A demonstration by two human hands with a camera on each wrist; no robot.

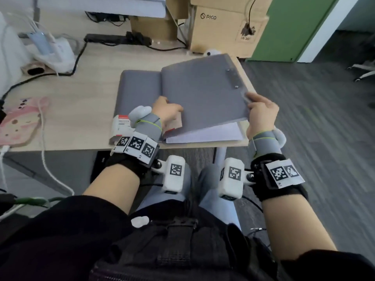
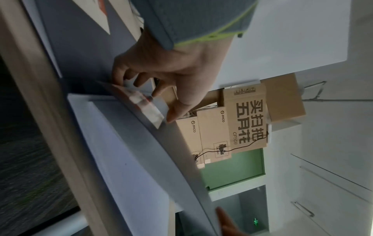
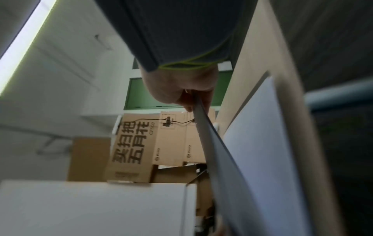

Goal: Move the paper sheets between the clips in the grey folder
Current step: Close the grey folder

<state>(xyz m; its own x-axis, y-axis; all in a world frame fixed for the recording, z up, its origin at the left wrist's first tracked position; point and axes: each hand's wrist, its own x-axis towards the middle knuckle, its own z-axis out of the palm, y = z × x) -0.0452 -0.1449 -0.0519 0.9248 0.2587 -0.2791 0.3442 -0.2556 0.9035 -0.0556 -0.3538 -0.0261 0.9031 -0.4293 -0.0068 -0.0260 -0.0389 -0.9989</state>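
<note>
The grey folder (image 1: 203,94) lies at the right end of the wooden table (image 1: 81,102), its cover raised at the near side. White paper sheets (image 1: 203,134) lie under that cover. My right hand (image 1: 261,112) pinches the cover's right edge, thumb on top. In the right wrist view the cover (image 3: 216,151) runs out from the right hand (image 3: 181,89), with the paper (image 3: 262,143) beside it. My left hand (image 1: 168,112) grips the cover's near left corner. The left wrist view shows the left hand (image 2: 161,76), curled, on the cover (image 2: 173,159) above the paper (image 2: 113,159). The clips are hidden.
A small red-and-white box (image 1: 121,126) stands just left of my left wrist. A flat grey panel (image 1: 140,86) lies left of the raised cover. Cardboard boxes (image 1: 223,27) and a power strip (image 1: 113,38) sit at the back. The table's right edge (image 1: 249,82) runs beside the folder.
</note>
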